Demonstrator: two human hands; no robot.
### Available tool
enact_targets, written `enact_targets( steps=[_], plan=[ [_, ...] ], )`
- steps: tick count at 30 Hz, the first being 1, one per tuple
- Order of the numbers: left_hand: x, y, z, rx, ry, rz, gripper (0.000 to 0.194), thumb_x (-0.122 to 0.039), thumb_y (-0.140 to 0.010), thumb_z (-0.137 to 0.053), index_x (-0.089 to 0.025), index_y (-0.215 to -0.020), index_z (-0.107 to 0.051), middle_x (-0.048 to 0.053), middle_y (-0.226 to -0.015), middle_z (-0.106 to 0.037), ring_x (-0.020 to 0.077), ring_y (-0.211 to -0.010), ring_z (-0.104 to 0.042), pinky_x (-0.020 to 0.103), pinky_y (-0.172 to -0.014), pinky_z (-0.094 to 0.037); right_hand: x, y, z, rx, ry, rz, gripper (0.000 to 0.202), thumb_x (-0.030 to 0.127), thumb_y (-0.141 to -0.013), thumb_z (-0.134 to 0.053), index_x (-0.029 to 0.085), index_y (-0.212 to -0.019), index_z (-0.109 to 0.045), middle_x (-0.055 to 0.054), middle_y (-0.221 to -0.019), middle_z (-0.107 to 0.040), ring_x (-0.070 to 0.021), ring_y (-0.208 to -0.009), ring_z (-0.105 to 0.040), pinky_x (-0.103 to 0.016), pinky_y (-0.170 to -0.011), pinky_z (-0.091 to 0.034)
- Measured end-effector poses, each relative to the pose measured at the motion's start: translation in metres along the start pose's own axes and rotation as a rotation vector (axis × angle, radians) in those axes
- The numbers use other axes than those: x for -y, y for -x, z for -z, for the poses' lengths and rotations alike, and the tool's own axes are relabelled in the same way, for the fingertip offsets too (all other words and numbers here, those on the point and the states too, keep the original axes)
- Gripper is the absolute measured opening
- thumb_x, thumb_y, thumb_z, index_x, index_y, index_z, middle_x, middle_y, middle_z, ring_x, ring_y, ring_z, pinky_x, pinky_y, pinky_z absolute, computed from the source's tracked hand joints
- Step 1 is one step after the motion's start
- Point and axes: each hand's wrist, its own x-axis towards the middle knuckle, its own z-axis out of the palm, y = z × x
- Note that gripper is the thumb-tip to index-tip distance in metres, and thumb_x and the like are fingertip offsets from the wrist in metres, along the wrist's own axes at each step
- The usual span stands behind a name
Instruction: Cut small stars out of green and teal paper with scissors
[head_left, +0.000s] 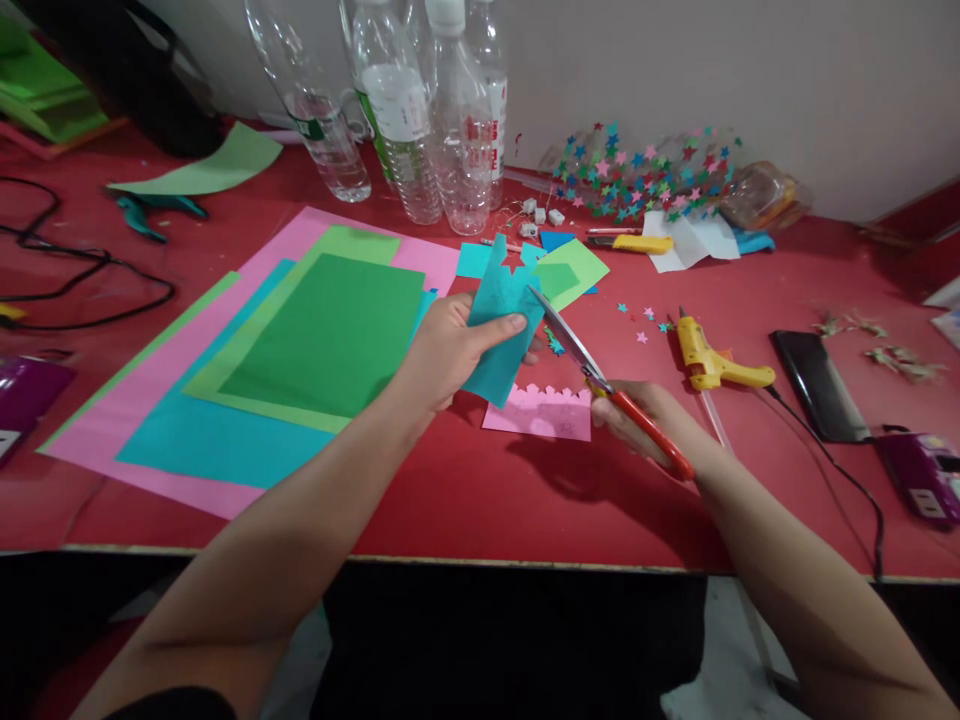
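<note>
My left hand [457, 345] pinches a blue strip of craft paper [501, 350], thumb on its face, above the red table. A star-shaped notch shows at the strip's top end. My right hand [637, 420] is closed around the red-handled scissors [576, 350], and their blade tips meet the strip's right edge. Under the hands lies a pink paper piece [540, 415] with a row of notches along its top. Small cut stars [643, 313] are scattered to the right. Behind the strip lie a light green paper piece [589, 272] and more blue scraps.
Stacked coloured sheets [322, 335] lie at left. Several plastic bottles [457, 130] stand against the wall, beside a clear container of stars [645, 170]. A yellow utility knife [641, 243], a yellow glue gun [712, 360] with cord and a black phone-like slab [817, 385] lie at right.
</note>
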Motion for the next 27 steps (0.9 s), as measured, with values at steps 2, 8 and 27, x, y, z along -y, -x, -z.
enact_targets(
  steps=[2, 8, 27],
  plan=[
    [-0.0003, 0.0002, 0.0005, 0.007, -0.002, 0.005, 0.028, -0.036, -0.073, -0.069, -0.014, -0.09, -0.068, 0.007, -0.08, -0.076, 0.0215, -0.071, -0.073, 0.031, -0.062, -0.061, -0.0001, 0.0001, 0.0005, -0.006, 0.003, -0.002, 0.042, 0.057, -0.085, -0.051, 0.018, -0.069, -0.048, 0.005, -0.053, -0.037, -0.0088, -0.047, -0.034, -0.024, -0.047, -0.023],
    [-0.0008, 0.0003, 0.0019, 0.022, 0.035, 0.01, 0.023, -0.034, -0.072, -0.071, -0.014, -0.084, -0.067, 0.005, -0.075, -0.075, 0.0198, -0.066, -0.072, 0.03, -0.06, -0.06, 0.0017, 0.0005, 0.0028, -0.015, 0.026, 0.003, 0.046, 0.06, -0.084, -0.052, 0.019, -0.066, -0.046, 0.005, -0.056, -0.036, -0.009, -0.05, -0.033, -0.024, -0.048, -0.023],
    [0.0, -0.0006, 0.0038, 0.039, 0.049, -0.005, 0.024, -0.036, -0.071, -0.072, -0.014, -0.081, -0.068, 0.005, -0.073, -0.075, 0.018, -0.062, -0.071, 0.029, -0.06, -0.06, 0.0038, 0.0005, 0.0028, -0.002, 0.002, -0.018, 0.047, 0.062, -0.083, -0.053, 0.019, -0.067, -0.043, 0.006, -0.054, -0.035, -0.0082, -0.047, -0.032, -0.024, -0.047, -0.021]
  ],
)
